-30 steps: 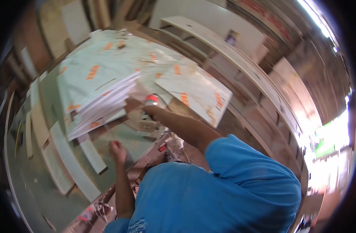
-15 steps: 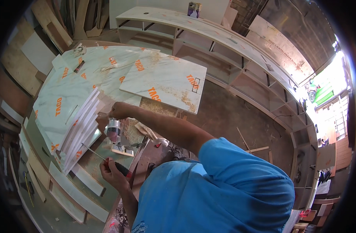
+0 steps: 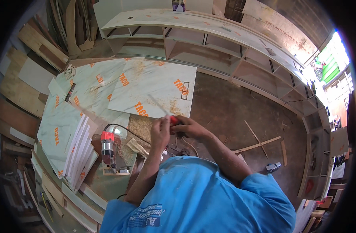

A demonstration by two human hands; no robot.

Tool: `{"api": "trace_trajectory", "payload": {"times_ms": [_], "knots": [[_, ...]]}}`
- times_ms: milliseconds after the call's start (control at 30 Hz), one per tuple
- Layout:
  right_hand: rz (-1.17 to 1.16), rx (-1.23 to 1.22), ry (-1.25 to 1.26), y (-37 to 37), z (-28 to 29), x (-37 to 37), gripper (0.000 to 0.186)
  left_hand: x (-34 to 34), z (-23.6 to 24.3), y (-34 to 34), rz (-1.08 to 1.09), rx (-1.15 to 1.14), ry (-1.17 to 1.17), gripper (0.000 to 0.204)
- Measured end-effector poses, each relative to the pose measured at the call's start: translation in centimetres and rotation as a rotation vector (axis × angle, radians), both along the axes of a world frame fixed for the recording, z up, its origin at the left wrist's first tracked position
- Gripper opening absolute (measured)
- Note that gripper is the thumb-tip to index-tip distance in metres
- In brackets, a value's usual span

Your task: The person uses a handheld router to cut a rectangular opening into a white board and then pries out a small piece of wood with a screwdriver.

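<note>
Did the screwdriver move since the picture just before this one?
Yes. The screwdriver has moved to the right, away from the stack of white boards.

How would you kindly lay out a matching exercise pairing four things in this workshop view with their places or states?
Things:
1. Power tool
2. Red-handled tool
3. White boards
4. Long cabinet

Places or states:
A. Stacked, with their edges stepped
B. Beyond the brown floor, with open compartments
C. Close beside the stack, on its right
D. Held where the left hand and right hand meet

Right pairs: 1-C, 2-D, 3-A, 4-B.
</note>
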State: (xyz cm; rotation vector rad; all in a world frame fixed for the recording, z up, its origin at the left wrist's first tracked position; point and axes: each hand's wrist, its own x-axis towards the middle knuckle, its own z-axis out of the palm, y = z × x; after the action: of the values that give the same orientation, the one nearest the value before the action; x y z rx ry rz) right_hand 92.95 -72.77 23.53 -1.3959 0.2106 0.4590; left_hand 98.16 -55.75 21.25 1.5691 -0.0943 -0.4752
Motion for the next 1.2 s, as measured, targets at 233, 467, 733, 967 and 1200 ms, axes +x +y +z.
{"api": "trace_trajectory", "payload": {"times_ms": [233, 467, 733, 967, 1200], "knots": [[-0.380, -0.441, 0.025, -8.0, -6.7, -2.8, 0.047, 11.0, -9.3, -4.9, -0.072, 0.593, -0.731, 0.060], [-0.438, -0.786, 0.046, -10.3, -7.9, -0.5, 0.043, 22.9, -15.5, -1.1, 0.079, 1.086, -0.645, 0.073], [-0.397, -1.062, 0.060, -9.7, -5.7, 4.0, 0.039, 27.8, -17.3, 0.8, 0.157, 1.192, -0.638, 0.090], [-0.300, -1.147, 0.068, -10.3, -6.2, 6.4, 0.040, 28.5, -17.2, 0.0, 0.226, 1.225, -0.727, 0.089], [-0.069, -1.264, 0.165, -13.6, -4.8, 10.1, 0.043, 28.0, -15.7, -1.0, 0.176, 1.288, -0.707, 0.090]]}}
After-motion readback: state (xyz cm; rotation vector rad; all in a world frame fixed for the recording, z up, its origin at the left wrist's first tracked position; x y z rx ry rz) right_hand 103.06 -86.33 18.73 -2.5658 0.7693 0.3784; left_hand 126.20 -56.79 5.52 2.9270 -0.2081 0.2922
